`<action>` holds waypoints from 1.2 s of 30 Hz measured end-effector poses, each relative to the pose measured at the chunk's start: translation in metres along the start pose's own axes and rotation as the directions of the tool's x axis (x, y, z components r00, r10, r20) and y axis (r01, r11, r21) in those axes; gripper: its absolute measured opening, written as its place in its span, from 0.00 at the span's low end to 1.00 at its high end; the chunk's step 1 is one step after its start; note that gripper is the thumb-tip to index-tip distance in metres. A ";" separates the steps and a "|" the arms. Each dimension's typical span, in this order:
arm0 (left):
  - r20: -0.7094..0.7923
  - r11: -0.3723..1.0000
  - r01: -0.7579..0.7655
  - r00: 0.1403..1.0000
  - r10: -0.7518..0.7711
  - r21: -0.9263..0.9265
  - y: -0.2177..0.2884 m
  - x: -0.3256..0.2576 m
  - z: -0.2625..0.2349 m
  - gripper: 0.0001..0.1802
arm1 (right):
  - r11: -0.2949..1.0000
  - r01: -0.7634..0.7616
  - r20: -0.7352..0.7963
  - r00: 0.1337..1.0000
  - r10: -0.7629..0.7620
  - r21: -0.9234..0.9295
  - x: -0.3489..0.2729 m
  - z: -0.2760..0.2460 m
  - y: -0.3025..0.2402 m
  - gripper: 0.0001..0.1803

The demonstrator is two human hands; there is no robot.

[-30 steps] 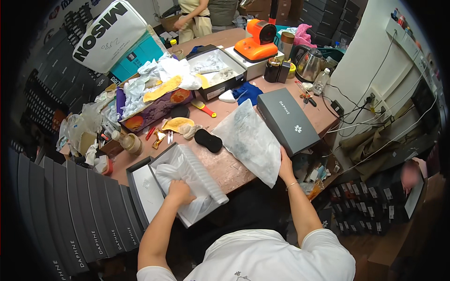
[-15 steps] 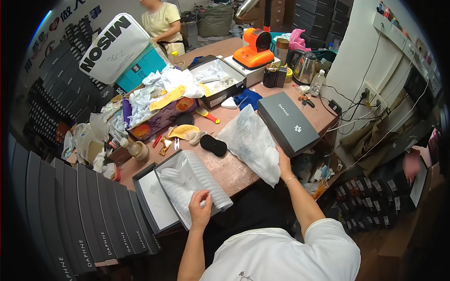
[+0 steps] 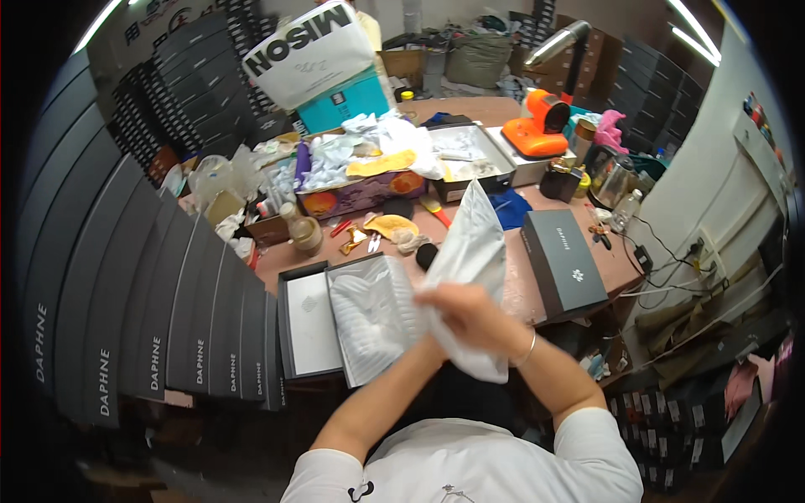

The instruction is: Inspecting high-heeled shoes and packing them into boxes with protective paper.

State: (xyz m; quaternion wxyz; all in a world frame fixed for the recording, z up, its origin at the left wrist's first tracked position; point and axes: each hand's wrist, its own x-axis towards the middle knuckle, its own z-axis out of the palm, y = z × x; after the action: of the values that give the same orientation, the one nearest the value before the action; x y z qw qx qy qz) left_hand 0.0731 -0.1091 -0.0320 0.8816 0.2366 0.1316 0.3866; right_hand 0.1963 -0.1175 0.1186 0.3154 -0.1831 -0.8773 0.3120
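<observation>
A white translucent dust bag (image 3: 474, 251) hangs up in front of me over the table's front edge. My right hand (image 3: 486, 317), with a bracelet at the wrist, is closed on the bag and smeared by motion. My left hand (image 3: 435, 342) crosses in beside it; its fingers are mostly hidden by the right hand and the bag. Just left of the hands lies an open grey shoebox (image 3: 342, 369) lined with ribbed white foam wrap (image 3: 373, 310). Its lid (image 3: 312, 331), with white inside, lies against its left side.
A closed grey shoebox (image 3: 563, 260) sits at the right of the pink table. Tall stacks of grey boxes (image 3: 180, 293) line my left. Behind are a carton of crumpled paper (image 3: 360, 195), a glass jar (image 3: 307, 235), an orange device (image 3: 537, 130) and a kettle (image 3: 614, 180).
The bag has moved left, away from the closed shoebox, and now hangs upright. My left hand has left the foam wrap and come to the bag. The head view has shifted.
</observation>
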 end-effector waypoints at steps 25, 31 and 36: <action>-0.592 0.549 0.259 0.532 0.606 0.795 0.035 -0.119 -0.069 0.41 | 0.897 -0.360 0.063 0.932 0.356 0.258 0.019 0.190 0.120 0.23; -0.685 0.851 -0.167 0.526 0.504 0.499 0.026 -0.089 -0.081 0.37 | 0.904 -0.417 0.045 0.906 0.422 -0.091 0.021 0.208 0.150 0.12; -0.528 0.498 0.185 0.408 0.745 0.847 -0.016 -0.078 -0.172 0.46 | 0.959 -0.256 -0.127 0.954 0.271 0.120 -0.002 0.155 0.118 0.15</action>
State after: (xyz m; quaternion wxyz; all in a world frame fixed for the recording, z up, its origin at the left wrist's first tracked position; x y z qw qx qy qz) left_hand -0.0403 -0.1217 -0.1833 0.3665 0.4016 0.6692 0.5066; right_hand 0.1086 -0.0980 -0.0546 0.3416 -0.3039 -0.8031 0.3820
